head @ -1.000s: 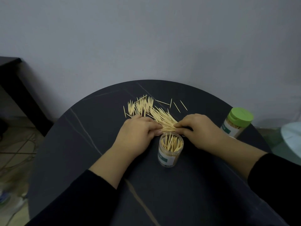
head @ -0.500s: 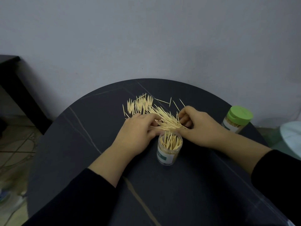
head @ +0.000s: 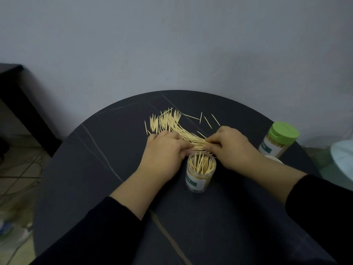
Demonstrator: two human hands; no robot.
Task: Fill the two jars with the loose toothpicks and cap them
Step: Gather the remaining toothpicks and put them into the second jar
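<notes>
Capped jar (head: pixel 275 148), far right: done. Open jar (head: pixel 199 176), near: part-filled. Left hand (head: pixel 164 150) and right hand (head: pixel 232 146) pinch one bundle of loose toothpicks (head: pixel 192 139); many lie beyond.

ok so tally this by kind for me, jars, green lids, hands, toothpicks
jars: 2 (open jar, capped jar)
green lids: 1
hands: 2 (left hand, right hand)
loose toothpicks: 1 pile, too many to count
total: 5 things plus the pile
</notes>
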